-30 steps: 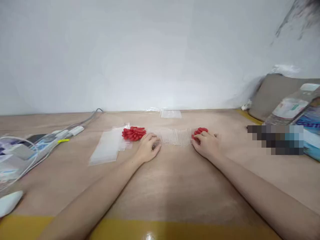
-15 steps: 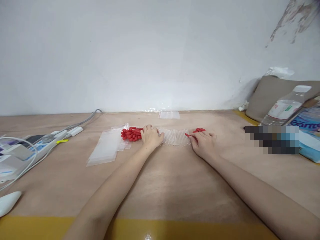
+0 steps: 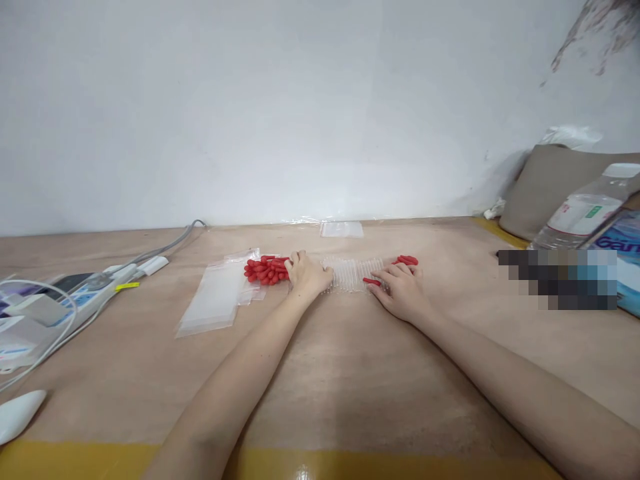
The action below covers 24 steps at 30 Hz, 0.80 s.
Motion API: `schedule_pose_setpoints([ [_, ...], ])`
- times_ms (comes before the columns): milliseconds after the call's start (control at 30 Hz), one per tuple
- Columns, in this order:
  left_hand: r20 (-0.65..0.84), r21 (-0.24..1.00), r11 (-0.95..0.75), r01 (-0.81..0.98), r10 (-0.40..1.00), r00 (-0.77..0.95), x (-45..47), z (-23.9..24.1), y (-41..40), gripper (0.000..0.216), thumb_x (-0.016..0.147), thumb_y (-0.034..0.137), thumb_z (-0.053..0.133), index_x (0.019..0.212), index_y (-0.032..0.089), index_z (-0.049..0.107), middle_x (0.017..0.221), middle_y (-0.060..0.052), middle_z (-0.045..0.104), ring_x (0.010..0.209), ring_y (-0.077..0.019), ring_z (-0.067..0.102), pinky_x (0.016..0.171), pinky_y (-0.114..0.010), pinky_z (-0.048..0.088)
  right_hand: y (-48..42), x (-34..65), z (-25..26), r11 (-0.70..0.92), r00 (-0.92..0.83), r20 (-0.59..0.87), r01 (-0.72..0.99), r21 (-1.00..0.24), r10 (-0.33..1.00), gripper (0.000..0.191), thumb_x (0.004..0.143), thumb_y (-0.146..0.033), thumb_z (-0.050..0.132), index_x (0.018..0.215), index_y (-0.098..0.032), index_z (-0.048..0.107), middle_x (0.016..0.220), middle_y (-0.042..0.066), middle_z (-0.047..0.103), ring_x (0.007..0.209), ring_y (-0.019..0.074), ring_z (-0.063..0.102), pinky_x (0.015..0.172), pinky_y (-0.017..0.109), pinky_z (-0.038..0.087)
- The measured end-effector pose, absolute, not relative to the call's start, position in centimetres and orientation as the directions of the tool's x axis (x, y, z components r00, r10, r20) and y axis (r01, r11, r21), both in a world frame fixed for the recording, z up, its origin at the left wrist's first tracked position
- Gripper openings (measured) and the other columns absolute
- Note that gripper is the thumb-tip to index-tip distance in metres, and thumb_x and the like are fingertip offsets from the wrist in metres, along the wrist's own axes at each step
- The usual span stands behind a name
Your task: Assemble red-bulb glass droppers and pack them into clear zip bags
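A row of small clear plastic tubes [image 3: 350,273] lies on the wooden table [image 3: 340,373] between my hands. My left hand [image 3: 306,275] rests curled on the row's left end, beside a pile of red caps [image 3: 266,269]. My right hand [image 3: 400,290] pinches one red cap [image 3: 371,281] at the row's right part. A smaller heap of red caps [image 3: 407,260] lies just behind that hand.
Clear zip bags [image 3: 213,297] lie left of the red pile, another small bag [image 3: 341,229] near the wall. Cables and a power strip [image 3: 85,293] sit far left, a white object [image 3: 17,415] at the front left. A water bottle [image 3: 583,213] and cushion [image 3: 547,187] stand right.
My left hand moved up onto the left end of the tube row. My right hand picked a red cap from the small heap and brought it leftward to the tubes.
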State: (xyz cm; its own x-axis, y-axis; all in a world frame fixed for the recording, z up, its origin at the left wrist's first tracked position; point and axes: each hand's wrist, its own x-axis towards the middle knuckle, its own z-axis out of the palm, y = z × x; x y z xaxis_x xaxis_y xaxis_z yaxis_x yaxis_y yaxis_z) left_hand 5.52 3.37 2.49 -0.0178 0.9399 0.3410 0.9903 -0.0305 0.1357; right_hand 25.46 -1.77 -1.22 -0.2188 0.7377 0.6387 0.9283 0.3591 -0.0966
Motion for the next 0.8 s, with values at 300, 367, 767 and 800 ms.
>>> schedule_pose_setpoints([
  [300, 0.294, 0.145, 0.008, 0.989, 0.955, -0.050, 5.88, 2.82, 2.99, 0.036, 0.070, 0.042, 0.047, 0.081, 0.017, 0.069, 0.110, -0.016, 0.052, 0.108, -0.0322, 0.036, 0.085, -0.043, 0.027, -2.01, 25.15, -1.21, 0.368, -0.224, 0.633, 0.924, -0.104, 0.741, 0.022, 0.083, -0.033, 0.048, 0.083, -0.023, 0.067, 0.079, 0.003, 0.063, 0.082, 0.0186, 0.050, 0.080, 0.037, 0.024],
  [367, 0.296, 0.162, 0.027, 0.986, 0.952, -0.075, 5.77, 2.73, 3.13, 0.035, 0.070, 0.043, 0.047, 0.080, 0.018, 0.070, 0.109, -0.015, 0.053, 0.109, -0.0322, 0.035, 0.087, -0.045, 0.025, -1.99, 25.21, -1.24, 0.375, -0.227, 0.637, 0.921, -0.105, 0.736, 0.021, 0.083, -0.031, 0.049, 0.082, -0.022, 0.067, 0.079, 0.003, 0.064, 0.082, 0.0185, 0.051, 0.080, 0.037, 0.024],
  [767, 0.323, 0.173, 0.007, 0.985, 0.944, -0.064, 6.42, 2.89, 2.41, 0.036, 0.070, 0.045, 0.050, 0.078, 0.015, 0.068, 0.121, -0.018, 0.046, 0.117, -0.0364, 0.029, 0.092, -0.050, 0.019, -1.95, 25.25, -1.18, 0.413, -0.250, 0.628, 0.902, -0.126, 0.737, 0.021, 0.084, -0.031, 0.047, 0.083, -0.022, 0.066, 0.077, 0.004, 0.063, 0.079, 0.0190, 0.051, 0.080, 0.038, 0.025],
  [800, 0.325, 0.165, 0.003, 0.986, 0.944, -0.058, 6.45, 2.91, 2.41, 0.035, 0.071, 0.044, 0.049, 0.078, 0.015, 0.068, 0.120, -0.018, 0.046, 0.117, -0.0367, 0.029, 0.093, -0.050, 0.018, -1.94, 25.25, -1.20, 0.415, -0.250, 0.630, 0.901, -0.126, 0.735, 0.021, 0.084, -0.031, 0.047, 0.083, -0.022, 0.066, 0.077, 0.004, 0.063, 0.079, 0.0190, 0.051, 0.080, 0.038, 0.025],
])
